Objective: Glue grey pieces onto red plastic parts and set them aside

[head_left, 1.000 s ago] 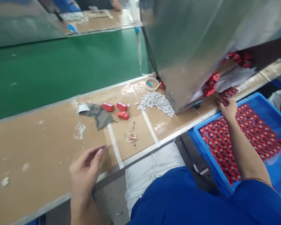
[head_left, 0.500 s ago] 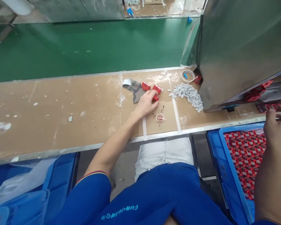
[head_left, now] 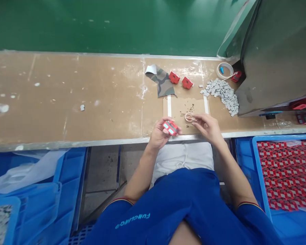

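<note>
My left hand [head_left: 158, 136] is wrapped round a red plastic part [head_left: 170, 128] with two pale panels and a grey strip, held over the front edge of the bench. Just right of it, my right hand [head_left: 209, 127] pinches the end of a thin pale stick [head_left: 193, 118]. The stick's other end rests in a small round cup [head_left: 186, 117] whose contents look reddish. Dark crumbs [head_left: 191, 108] lie behind the cup. Two similar red parts [head_left: 174, 77] sit farther back, beside a camouflage-patterned cloth piece [head_left: 165, 83].
A heap of small grey-white plates [head_left: 223, 92] lies at right, near a tape roll [head_left: 224, 70] and a metal housing [head_left: 275, 61]. A blue crate [head_left: 256, 163] of red parts stands at lower right. More blue crates [head_left: 68, 183] stand at left.
My left hand has picked up a red part and drawn it toward me. My right hand has come from above the right crate to the stick in the cup. The view has tilted downward.
</note>
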`<action>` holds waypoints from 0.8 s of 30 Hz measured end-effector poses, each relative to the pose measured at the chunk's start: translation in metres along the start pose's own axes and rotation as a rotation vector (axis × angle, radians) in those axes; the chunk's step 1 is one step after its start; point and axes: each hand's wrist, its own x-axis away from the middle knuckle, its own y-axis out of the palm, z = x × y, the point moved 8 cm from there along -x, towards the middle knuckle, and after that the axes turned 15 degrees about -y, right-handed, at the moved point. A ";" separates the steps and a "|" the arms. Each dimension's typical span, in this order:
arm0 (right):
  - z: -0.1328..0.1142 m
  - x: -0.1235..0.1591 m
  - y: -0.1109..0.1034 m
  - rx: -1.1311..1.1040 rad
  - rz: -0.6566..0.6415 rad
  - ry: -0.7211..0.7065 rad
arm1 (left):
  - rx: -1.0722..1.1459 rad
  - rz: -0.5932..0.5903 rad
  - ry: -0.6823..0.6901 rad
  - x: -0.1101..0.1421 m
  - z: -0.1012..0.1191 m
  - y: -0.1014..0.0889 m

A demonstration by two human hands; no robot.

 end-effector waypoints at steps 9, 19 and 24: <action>-0.001 -0.008 -0.016 0.059 0.414 -0.107 | -0.260 0.066 0.034 0.007 -0.004 -0.004; 0.033 0.022 0.001 -0.360 0.636 0.258 | -0.587 0.240 0.197 0.009 0.000 -0.011; -0.001 0.022 -0.001 -0.362 0.583 0.152 | -0.747 0.287 0.215 0.012 -0.001 -0.007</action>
